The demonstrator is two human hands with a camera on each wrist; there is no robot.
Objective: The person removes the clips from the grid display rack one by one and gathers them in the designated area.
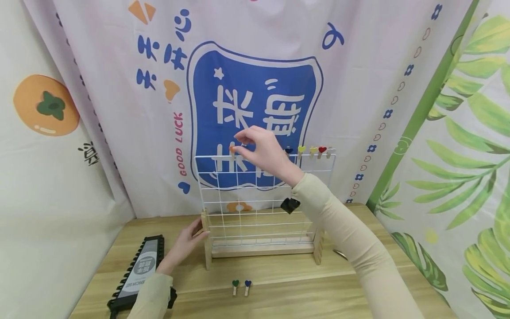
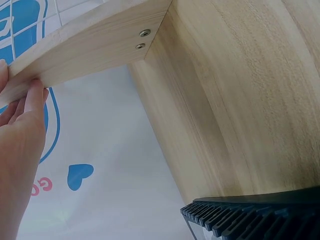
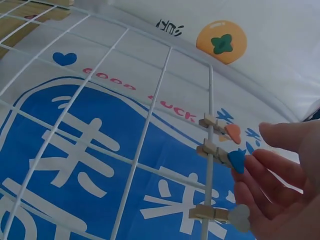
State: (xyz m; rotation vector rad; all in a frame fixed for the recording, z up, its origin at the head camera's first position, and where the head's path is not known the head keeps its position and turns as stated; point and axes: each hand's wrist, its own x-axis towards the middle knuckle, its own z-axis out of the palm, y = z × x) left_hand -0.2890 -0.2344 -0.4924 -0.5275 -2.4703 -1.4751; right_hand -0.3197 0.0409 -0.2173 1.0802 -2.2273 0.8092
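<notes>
A white wire grid (image 1: 239, 202) stands upright in a wooden stand (image 1: 263, 250). My left hand (image 1: 184, 245) grips the stand's left post (image 2: 80, 50), thumb on one side and fingers on the other. At the grid's top left, my right hand (image 1: 263, 148) is beside an orange heart clothespin (image 3: 232, 133), its thumb and fingers spread apart. A blue heart clothespin (image 3: 236, 161) and a pale grey heart clothespin (image 3: 240, 218) are clipped on the same wire, right by the fingers. Further right along that wire are several more, including a yellow (image 1: 301, 149) and a red one (image 1: 322, 149).
A green heart clothespin (image 1: 235, 285) and a dark blue one (image 1: 248, 285) lie on the wooden table (image 1: 295, 292) in front of the stand. A black-edged ring binder-like object (image 1: 139, 270) lies at the left. A printed curtain (image 1: 159, 133) hangs behind the grid.
</notes>
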